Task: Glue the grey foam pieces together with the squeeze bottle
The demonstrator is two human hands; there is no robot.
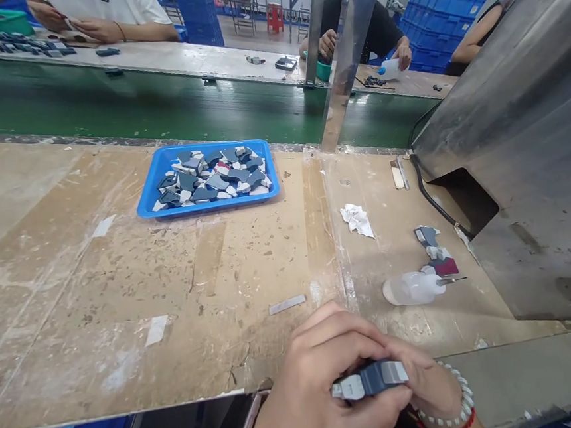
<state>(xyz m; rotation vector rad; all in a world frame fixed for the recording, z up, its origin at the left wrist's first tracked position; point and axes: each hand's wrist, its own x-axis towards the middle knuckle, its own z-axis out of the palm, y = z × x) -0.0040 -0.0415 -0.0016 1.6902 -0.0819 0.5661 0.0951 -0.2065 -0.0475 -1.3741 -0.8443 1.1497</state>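
Observation:
Near the bottom of the view, my left hand (315, 384) is closed around a small dark blue and light grey plastic part (373, 379). My right hand (427, 378), with a white beaded bracelet and a red cord at the wrist, presses against the part's right end; most of its fingers are hidden. Just beyond my hands lies a flat metal strip (287, 304). To the right a translucent squeeze bottle (412, 288) with a thin nozzle rests on its side, by a few similar parts (427, 236), one of them dark red.
A blue tray (210, 210) of similar parts stands further back. Crumpled white paper (357, 220) lies right of centre. A metal housing (530, 219) with a black cable borders the right side. Behind the table runs a green conveyor belt (156, 105), with people working across it.

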